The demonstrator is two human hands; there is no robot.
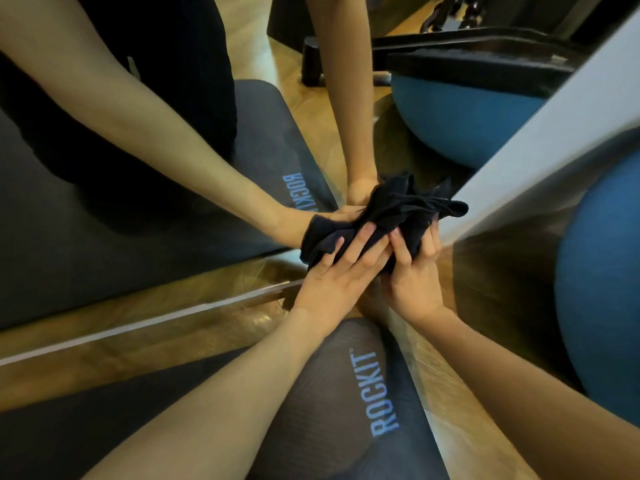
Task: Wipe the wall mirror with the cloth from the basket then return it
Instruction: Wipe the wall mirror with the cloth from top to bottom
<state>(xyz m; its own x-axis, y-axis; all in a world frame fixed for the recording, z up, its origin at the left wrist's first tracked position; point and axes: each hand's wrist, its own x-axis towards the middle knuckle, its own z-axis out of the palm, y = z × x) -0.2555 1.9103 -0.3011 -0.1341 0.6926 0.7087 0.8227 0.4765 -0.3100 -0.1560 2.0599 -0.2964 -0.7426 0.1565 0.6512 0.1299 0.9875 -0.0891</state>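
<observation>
A bunched-up black cloth (377,220) is pressed against the bottom corner of the wall mirror (138,209), right by the floor. It's gripped from both sides: the left hand (341,271) is laid over its lower left part with the fingers (360,242) spread flat on the fabric, and the right hand (415,268) is clamped around the lower right part, fingertips dug into the folds. One tail of the cloth is seen sticking out to the right, toward a pale grey frame edge (554,133) that runs up diagonally. Both arms and the cloth are doubled in the glass, so a second pair of forearms is seen coming down from the top. A dark mat (346,393) with blue ROCKIT lettering is laid on the wood floor (138,341) under the arms, and its reflection is shown too. A teal exercise ball (602,289) is parked at the right, just beside the frame edge, with its mirrored twin higher up
</observation>
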